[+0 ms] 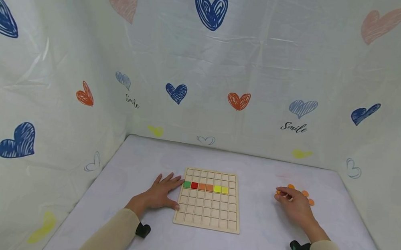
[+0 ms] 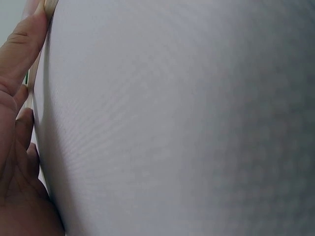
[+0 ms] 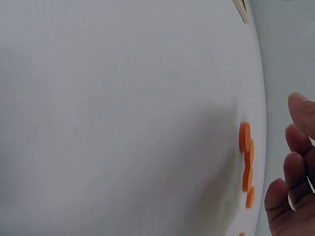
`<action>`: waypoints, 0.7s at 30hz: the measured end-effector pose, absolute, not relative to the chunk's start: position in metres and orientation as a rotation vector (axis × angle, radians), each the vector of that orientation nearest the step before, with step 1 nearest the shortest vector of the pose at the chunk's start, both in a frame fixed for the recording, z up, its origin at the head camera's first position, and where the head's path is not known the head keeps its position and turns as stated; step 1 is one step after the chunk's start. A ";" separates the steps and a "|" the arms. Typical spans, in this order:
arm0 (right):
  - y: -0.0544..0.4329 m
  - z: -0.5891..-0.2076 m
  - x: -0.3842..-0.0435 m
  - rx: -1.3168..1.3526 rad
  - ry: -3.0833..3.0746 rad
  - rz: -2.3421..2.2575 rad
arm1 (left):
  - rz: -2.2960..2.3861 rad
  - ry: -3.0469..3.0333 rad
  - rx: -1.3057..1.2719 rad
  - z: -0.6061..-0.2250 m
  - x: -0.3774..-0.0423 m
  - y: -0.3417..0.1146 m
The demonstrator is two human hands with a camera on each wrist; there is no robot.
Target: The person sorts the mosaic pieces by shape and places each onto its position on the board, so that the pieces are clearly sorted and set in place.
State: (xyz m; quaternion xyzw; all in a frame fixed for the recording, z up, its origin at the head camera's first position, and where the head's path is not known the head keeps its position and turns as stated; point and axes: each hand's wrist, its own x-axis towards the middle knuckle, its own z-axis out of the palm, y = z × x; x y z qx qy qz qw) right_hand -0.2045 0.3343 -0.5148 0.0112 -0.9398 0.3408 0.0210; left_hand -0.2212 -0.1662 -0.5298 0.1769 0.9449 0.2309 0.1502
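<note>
A wooden grid board point(image 1: 207, 222) lies on the table, its third row filled with a green square point(image 1: 187, 184), a red square point(image 1: 194, 185), two orange squares point(image 1: 205, 187) and two yellow squares point(image 1: 221, 190). Spread out at the board's left edge, my left hand point(image 1: 157, 193) touches that edge with its thumb and fingertips. To the right, several orange discs point(image 1: 304, 193) lie on the table. Over them hovers my right hand point(image 1: 295, 206), its fingers loosely bent and holding nothing. In the right wrist view, the discs point(image 3: 244, 137) stand apart from the fingertips point(image 3: 294, 162).
A white cloth covers the table point(image 1: 256, 227). Behind and beside it hangs a white curtain point(image 1: 274, 71) printed with hearts. Each wrist carries a small black device point(image 1: 143, 230).
</note>
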 end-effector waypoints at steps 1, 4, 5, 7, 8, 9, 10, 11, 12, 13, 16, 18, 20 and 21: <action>0.340 -0.514 -0.203 0.014 -2.919 1.034 | 0.658 2.713 0.508 -0.530 -0.221 -0.166; 0.358 -0.511 -0.198 -0.057 -2.946 0.981 | 0.658 2.715 0.508 -0.529 -0.221 -0.165; 0.364 -0.510 -0.197 -0.077 -2.956 0.958 | 0.654 2.714 0.505 -0.530 -0.221 -0.165; 0.377 -0.508 -0.194 -0.101 -2.976 0.958 | 0.654 2.716 0.504 -0.530 -0.222 -0.165; 0.384 -0.508 -0.193 -0.108 -2.987 0.952 | 0.656 2.718 0.504 -0.530 -0.222 -0.165; 0.390 -0.508 -0.192 -0.108 -2.997 0.939 | 0.658 2.719 0.506 -0.530 -0.222 -0.165; 0.396 -0.508 -0.191 -0.105 -3.009 0.928 | 0.659 2.720 0.506 -0.530 -0.222 -0.165; 0.402 -0.508 -0.189 -0.103 -3.019 0.924 | 0.658 2.721 0.507 -0.530 -0.222 -0.165; 0.407 -0.508 -0.188 -0.100 -3.029 0.934 | 0.657 2.722 0.506 -0.530 -0.222 -0.165; 0.412 -0.509 -0.187 -0.095 -3.039 0.928 | 0.654 2.721 0.504 -0.530 -0.222 -0.165; 0.425 -0.510 -0.184 -0.113 -3.078 0.950 | 0.650 2.721 0.500 -0.530 -0.222 -0.166; 0.432 -0.512 -0.183 -0.143 -3.108 0.975 | 0.648 2.719 0.498 -0.531 -0.222 -0.166; 0.439 -0.515 -0.181 -0.171 -3.136 0.979 | 0.649 2.719 0.496 -0.532 -0.223 -0.166; 0.441 -0.517 -0.180 -0.185 -3.150 0.985 | 0.651 2.719 0.497 -0.532 -0.223 -0.166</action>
